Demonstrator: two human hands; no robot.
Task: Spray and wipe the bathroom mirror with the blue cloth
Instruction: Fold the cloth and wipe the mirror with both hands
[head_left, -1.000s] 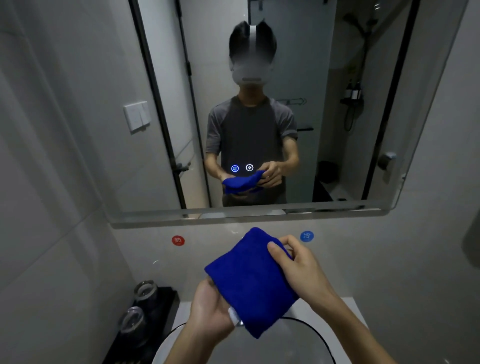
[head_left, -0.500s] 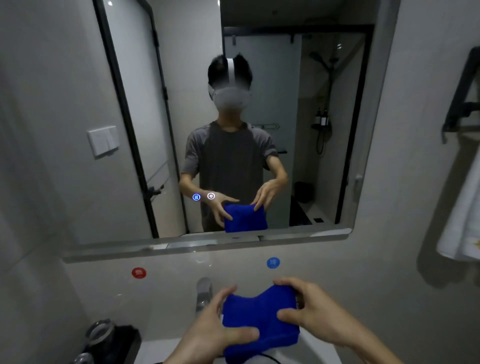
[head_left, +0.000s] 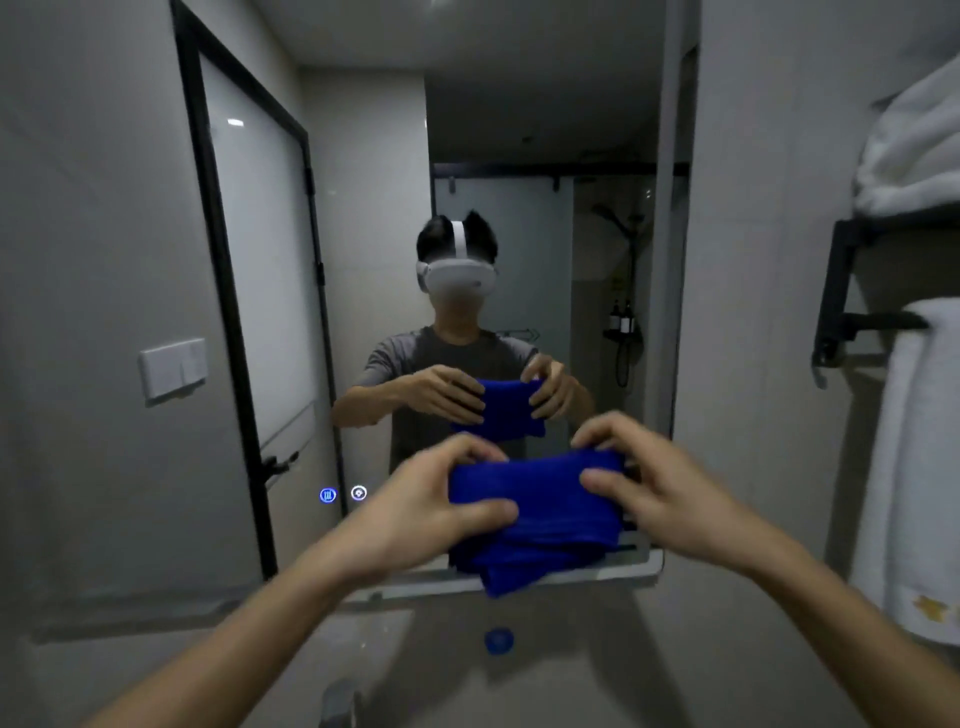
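Both forearms reach forward and up from the bottom corners, bare to the elbow. Left hand (head_left: 415, 504) grips the left end of the blue cloth (head_left: 540, 514), thumb laid across its front, fingers curled over the top edge. Right hand (head_left: 649, 478) pinches the right end the same way, thumb in front, fingers behind. The cloth is folded and bunched between them, one corner hanging below, held up in front of the lower edge of the mirror (head_left: 156, 234) (touching the glass or just off it: cannot tell).

Below the mirror, a round blue sticker (head_left: 498, 640) on the wall; its mark is too blurred to read. At bottom, the top of a tap (head_left: 340, 699), blurred.

On the glass, two small lit icons (head_left: 343, 493), symbols unreadable. The reflection shows the person in a grey shirt holding the cloth. To the right, white towels (head_left: 914, 467) on a black rack (head_left: 841, 291), one with a small gold emblem, illegible.
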